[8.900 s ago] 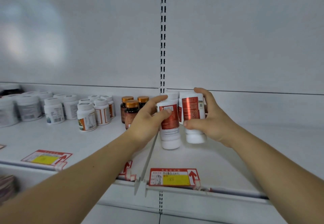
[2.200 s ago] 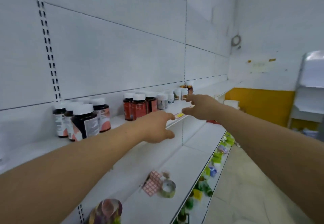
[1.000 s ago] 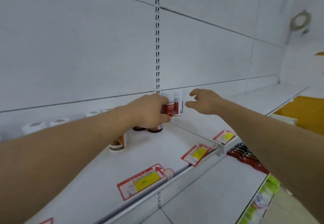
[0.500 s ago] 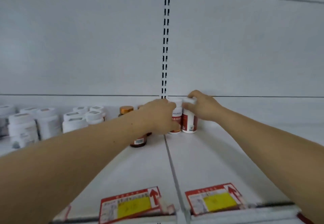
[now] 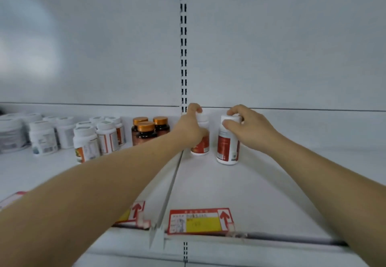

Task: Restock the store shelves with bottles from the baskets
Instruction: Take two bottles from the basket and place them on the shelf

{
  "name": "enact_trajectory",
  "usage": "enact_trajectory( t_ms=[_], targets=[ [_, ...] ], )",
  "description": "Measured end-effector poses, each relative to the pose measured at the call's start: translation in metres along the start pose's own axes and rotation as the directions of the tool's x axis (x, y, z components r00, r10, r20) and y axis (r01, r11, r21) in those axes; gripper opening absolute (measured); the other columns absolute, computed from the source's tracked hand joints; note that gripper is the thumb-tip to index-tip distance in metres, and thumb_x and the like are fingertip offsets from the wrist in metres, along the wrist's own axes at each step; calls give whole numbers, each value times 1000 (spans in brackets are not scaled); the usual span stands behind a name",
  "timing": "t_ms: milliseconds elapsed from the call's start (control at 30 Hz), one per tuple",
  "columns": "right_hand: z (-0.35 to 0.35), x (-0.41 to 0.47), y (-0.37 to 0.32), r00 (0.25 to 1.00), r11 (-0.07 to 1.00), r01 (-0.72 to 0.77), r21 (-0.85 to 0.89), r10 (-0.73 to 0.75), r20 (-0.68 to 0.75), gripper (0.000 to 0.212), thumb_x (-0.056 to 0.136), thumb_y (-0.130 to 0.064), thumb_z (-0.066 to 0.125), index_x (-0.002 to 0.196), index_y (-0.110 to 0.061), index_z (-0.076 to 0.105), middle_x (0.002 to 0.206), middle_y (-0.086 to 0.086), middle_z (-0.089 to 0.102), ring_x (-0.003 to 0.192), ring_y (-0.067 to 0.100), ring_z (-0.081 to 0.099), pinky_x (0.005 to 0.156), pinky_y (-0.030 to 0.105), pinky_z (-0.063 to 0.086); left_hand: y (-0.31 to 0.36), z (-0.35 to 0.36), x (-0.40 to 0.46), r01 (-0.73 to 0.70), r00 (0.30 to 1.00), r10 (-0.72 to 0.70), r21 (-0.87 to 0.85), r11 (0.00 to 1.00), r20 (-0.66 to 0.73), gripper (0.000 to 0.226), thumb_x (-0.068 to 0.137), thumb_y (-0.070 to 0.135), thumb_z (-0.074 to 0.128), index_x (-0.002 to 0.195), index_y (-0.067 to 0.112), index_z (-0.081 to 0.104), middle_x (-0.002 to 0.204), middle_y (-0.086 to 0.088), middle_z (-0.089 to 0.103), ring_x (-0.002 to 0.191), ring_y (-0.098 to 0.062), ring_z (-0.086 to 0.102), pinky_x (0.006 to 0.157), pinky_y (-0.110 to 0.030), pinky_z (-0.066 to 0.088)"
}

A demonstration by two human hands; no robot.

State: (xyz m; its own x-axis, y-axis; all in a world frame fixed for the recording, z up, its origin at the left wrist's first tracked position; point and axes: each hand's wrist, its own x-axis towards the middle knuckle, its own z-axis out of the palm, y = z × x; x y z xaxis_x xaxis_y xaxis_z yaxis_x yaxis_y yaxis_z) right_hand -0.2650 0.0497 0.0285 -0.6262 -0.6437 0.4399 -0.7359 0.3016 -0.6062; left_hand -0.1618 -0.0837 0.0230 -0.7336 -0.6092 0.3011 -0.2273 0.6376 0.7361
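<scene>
Two white bottles with red labels stand upright on the white shelf (image 5: 208,183), near its back wall. My left hand (image 5: 191,127) grips the left bottle (image 5: 201,144) around its cap and upper body, hiding most of it. My right hand (image 5: 248,127) holds the right bottle (image 5: 226,148) by its white cap, fingers curled over the top. This bottle stands slightly nearer to me than the left one, with a small gap between them.
Three dark bottles with gold caps (image 5: 146,132) stand just left of the shelf divider (image 5: 171,185). Several white bottles (image 5: 87,139) fill the left shelf section. Red and yellow price tags (image 5: 200,220) sit on the front edge. The slotted upright (image 5: 183,43) runs up the back wall.
The two bottles now stand apart; the right bottle has come a little right and toward me under my right hand. The view has lifted slightly.
</scene>
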Motion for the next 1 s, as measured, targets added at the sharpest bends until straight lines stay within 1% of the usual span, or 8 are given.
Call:
enact_trajectory(
  t_ms=[133, 333, 400, 500, 600, 767, 900, 1000],
  targets=[
    [7, -11, 5, 991, 994, 82, 71, -89, 98, 55, 79, -37, 70, 127, -30, 42, 113, 0, 55, 91, 17, 57, 75, 29, 46, 4, -13, -22, 23, 986, 2, -155, 988, 164, 83, 79, 7, 70, 140, 33, 21, 102, -1, 56, 97, -23, 61, 85, -38, 54],
    [6, -17, 8, 987, 987, -2, 162, -24, 162, 79, 78, -34, 71, 141, -36, 23, 115, -4, 52, 99, 17, 57, 87, 31, 46, 0, -10, -50, 113, 932, -17, -247, 963, 361, 61, 79, -2, 68, 121, 31, 39, 105, 7, 61, 98, -10, 60, 95, -36, 48],
    [7, -16, 13, 979, 977, -60, 203, 19, 201, 83, 78, -31, 71, 142, -40, 19, 112, -3, 56, 95, 17, 61, 88, 36, 51, -6, -6, -50, 160, 943, -57, -296, 942, 327, 71, 76, -5, 69, 130, 25, 35, 113, -2, 63, 104, -18, 61, 100, -41, 46],
    [6, -15, 19, 983, 954, -114, 276, 68, 173, 85, 78, -33, 71, 142, -45, 16, 103, -2, 61, 91, 18, 65, 86, 41, 54, -12, -5, -48, 198, 967, -102, -437, 878, 232, 57, 78, 0, 70, 125, 16, 42, 109, -12, 65, 98, -24, 65, 92, -42, 51],
    [6, -14, 19, 986, 930, -143, 337, 105, 130, 78, 82, -36, 64, 144, -41, 17, 98, -3, 63, 91, 18, 64, 85, 37, 52, -17, -7, -48, 187, 976, -78, -602, 776, 203, 36, 85, 7, 62, 117, 19, 52, 108, -12, 65, 98, -27, 65, 88, -46, 53],
    [5, -16, 5, 981, 807, -165, 567, 73, 181, 38, 92, -27, 51, 125, -41, 38, 104, -3, 62, 92, 20, 65, 79, 40, 54, -18, -9, -46, 168, 982, -35, -785, 596, 183, 25, 93, 11, 50, 115, 21, 56, 104, -9, 66, 100, -29, 62, 81, -41, 53],
    [11, -17, 2, 987, 768, -120, 629, 23, 160, 37, 94, -23, 46, 126, -39, 42, 98, -4, 62, 85, 15, 62, 74, 31, 49, -19, -9, -46, 194, 975, -14, -821, 537, 222, 25, 95, 17, 47, 118, 14, 53, 99, -12, 65, 90, -27, 62, 75, -37, 55],
    [13, -17, 2, 989, 753, -109, 648, 20, 143, 44, 88, -28, 60, 127, -39, 42, 101, -4, 64, 87, 16, 64, 76, 32, 52, -20, -9, -47, 157, 972, 48, -785, 599, 231, 31, 88, 14, 56, 119, 12, 52, 89, -8, 61, 82, -20, 61, 68, -29, 56]
  ],
)
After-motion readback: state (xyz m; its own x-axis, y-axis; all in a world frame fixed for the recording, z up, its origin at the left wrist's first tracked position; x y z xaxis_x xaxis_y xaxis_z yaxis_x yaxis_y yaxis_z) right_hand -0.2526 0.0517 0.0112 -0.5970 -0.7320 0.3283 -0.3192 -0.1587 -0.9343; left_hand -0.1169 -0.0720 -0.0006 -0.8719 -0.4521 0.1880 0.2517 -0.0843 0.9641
